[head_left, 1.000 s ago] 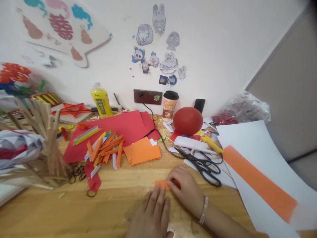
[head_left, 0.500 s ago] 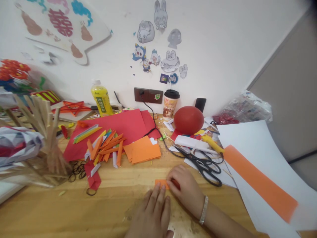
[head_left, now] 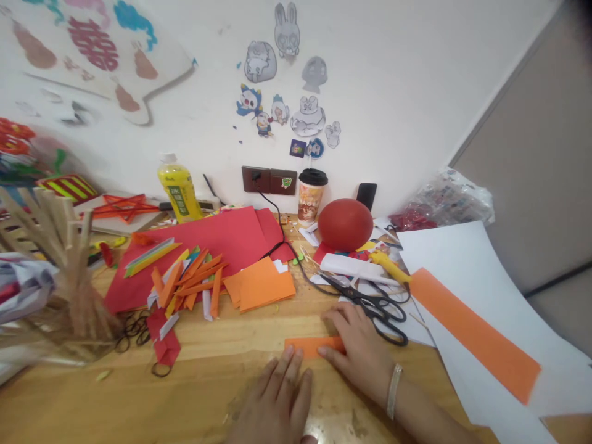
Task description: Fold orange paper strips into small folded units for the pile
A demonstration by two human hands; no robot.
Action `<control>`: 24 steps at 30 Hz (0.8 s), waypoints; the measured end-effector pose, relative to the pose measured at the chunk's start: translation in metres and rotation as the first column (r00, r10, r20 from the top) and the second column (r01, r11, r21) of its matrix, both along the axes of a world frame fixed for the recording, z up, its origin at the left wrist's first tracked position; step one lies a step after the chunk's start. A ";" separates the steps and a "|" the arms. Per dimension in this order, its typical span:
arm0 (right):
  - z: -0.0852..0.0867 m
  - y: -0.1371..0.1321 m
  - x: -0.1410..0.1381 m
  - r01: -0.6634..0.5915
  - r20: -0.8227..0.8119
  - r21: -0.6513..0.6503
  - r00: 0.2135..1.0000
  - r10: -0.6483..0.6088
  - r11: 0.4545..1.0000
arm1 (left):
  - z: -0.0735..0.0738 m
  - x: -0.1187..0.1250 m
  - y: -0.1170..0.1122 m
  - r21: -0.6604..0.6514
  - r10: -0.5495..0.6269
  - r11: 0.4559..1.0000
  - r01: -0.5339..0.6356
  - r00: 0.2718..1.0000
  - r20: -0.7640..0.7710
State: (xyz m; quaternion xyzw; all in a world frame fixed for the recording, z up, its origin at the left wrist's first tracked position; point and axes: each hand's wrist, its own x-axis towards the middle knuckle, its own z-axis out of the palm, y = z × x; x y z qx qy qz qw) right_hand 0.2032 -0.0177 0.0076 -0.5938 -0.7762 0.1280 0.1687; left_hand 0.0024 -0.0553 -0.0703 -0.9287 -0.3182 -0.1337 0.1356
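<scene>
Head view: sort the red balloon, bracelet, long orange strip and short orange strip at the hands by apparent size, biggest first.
1. Long orange strip
2. Red balloon
3. Short orange strip, partly covered by the left hand and right hand
4. Bracelet

Place: craft corner; home or studio cannot be told | Table (head_left: 139,394): set against wall (head_left: 393,92), strewn with paper (head_left: 268,283), strips (head_left: 198,280), sticks (head_left: 74,271), scissors (head_left: 363,300) | Wall: decorated with stickers (head_left: 308,118), fitted with socket (head_left: 263,179) | Rear: bottle (head_left: 180,194) and cup (head_left: 309,200) placed
</scene>
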 end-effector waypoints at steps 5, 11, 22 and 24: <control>0.008 0.008 0.026 -0.116 -0.020 -0.105 0.993 0.115 0.988 | 0.000 -0.004 0.005 0.202 -0.036 0.979 0.024 0.998 0.056; 0.008 0.014 0.038 -0.241 -0.034 -0.102 0.970 0.239 0.965 | 0.030 -0.014 0.003 0.149 -0.011 0.989 0.019 0.998 -0.058; -0.005 0.006 0.000 -0.283 0.070 0.090 0.958 0.278 0.955 | 0.050 -0.008 0.024 0.181 0.029 0.982 -0.045 0.995 0.090; -0.006 0.002 -0.006 -0.298 0.040 0.084 0.954 0.296 0.951 | 0.050 -0.006 0.028 0.192 -0.013 0.981 -0.014 0.990 0.142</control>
